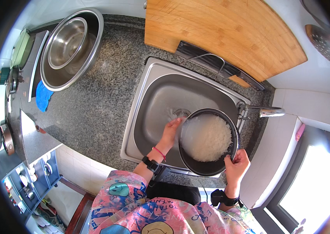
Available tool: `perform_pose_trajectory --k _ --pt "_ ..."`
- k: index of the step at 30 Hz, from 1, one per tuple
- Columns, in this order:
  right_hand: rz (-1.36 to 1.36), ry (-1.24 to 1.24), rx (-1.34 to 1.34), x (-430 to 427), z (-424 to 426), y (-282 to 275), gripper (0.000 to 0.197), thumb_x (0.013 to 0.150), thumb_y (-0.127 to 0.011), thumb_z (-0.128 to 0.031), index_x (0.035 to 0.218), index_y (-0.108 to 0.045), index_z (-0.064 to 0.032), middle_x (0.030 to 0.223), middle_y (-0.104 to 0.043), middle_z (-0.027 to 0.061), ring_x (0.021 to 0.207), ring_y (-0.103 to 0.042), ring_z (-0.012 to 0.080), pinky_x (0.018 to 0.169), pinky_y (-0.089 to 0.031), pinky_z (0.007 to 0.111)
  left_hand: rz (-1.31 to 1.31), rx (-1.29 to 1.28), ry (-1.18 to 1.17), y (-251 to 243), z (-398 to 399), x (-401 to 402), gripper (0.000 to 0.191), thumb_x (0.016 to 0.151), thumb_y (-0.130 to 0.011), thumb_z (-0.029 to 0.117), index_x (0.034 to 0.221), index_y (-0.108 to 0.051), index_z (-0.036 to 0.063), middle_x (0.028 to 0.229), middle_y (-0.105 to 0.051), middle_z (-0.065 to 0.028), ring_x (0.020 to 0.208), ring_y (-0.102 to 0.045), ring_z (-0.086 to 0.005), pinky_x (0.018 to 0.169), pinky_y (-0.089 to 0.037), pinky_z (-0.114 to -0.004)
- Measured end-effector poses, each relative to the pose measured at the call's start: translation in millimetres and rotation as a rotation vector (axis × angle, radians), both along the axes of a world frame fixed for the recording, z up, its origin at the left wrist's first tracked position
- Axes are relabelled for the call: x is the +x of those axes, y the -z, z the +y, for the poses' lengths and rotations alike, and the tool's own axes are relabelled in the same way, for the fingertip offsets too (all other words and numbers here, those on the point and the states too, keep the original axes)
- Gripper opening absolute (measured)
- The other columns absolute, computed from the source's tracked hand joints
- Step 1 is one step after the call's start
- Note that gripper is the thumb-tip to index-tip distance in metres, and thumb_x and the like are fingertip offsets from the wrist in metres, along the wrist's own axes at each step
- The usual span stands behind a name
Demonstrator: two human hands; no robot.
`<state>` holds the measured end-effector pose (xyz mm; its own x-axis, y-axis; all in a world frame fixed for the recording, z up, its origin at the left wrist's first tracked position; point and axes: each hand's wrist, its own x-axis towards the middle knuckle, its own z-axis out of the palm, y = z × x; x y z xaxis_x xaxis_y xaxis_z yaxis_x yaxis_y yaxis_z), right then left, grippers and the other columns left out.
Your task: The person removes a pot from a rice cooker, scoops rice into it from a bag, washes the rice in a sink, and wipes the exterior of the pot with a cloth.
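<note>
A round dark pot (pixel 208 171) is held tilted over the stainless steel sink (pixel 159 96). White rice (pixel 214 140) lies in it under cloudy water, and liquid spills over its left rim near the drain (pixel 182 113). My left hand (pixel 171 131) is at that left rim, fingers against the edge; the pot's side partly hides how they touch it. On the near right side, my right hand (pixel 237 165) grips the rim with thumb and fingers.
A chrome faucet (pixel 271 111) stands right of the sink. A large wooden cutting board (pixel 226 35) leans behind it. Nested steel bowls (pixel 93 58) and a blue cloth (pixel 43 95) are on the granite counter (pixel 95 117) at left. Skimmers and ladles (pixel 321 41) hang at upper right.
</note>
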<state>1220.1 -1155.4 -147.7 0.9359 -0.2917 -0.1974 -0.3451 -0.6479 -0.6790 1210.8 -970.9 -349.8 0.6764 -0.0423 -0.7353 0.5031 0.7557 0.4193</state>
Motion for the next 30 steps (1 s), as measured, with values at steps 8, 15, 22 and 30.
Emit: perform_pose_trajectory --k 8,15,22,30 --pt "0.019 0.052 0.042 -2.0 -4.9 -4.5 0.024 0.063 -0.061 0.002 0.059 -0.038 -0.0044 0.046 -0.034 -0.0035 0.042 -0.031 0.0020 0.040 -0.023 0.019 -0.111 0.007 -0.120 -14.4 -17.0 -2.2 0.028 0.089 -0.047 0.027 0.104 -0.059 0.0066 0.103 -0.058 -0.0025 0.095 -0.050 -0.0124 0.086 -0.038 -0.027" --pt "0.001 0.043 0.057 -3.3 -6.7 -4.6 0.026 0.064 -0.061 0.003 0.059 -0.037 -0.0052 0.047 -0.034 -0.0040 0.042 -0.031 0.0015 0.040 -0.023 0.019 -0.139 -0.050 -0.233 -16.8 -29.8 -3.2 0.028 0.091 -0.044 0.025 0.105 -0.057 0.0049 0.112 -0.055 -0.0044 0.102 -0.049 -0.0141 0.089 -0.038 -0.029" --pt "0.029 0.053 0.067 -3.8 -2.1 -10.0 0.025 0.065 -0.061 0.003 0.060 -0.037 -0.0053 0.048 -0.034 -0.0042 0.043 -0.032 0.0013 0.040 -0.023 0.018 -0.101 -0.135 -0.263 -17.0 -31.7 -2.8 0.030 0.091 -0.044 0.025 0.107 -0.056 0.0038 0.117 -0.053 -0.0054 0.106 -0.048 -0.0149 0.092 -0.037 -0.030" --pt "0.051 0.042 0.081 -4.1 1.7 -15.6 0.024 0.068 -0.062 0.002 0.063 -0.039 -0.0048 0.047 -0.037 -0.0029 0.040 -0.035 0.0022 0.039 -0.025 0.018 -0.115 -0.117 -0.292 -16.8 -33.1 -1.4 0.034 0.090 -0.044 0.028 0.111 -0.053 0.0027 0.120 -0.050 -0.0067 0.109 -0.045 -0.0162 0.095 -0.035 -0.031"
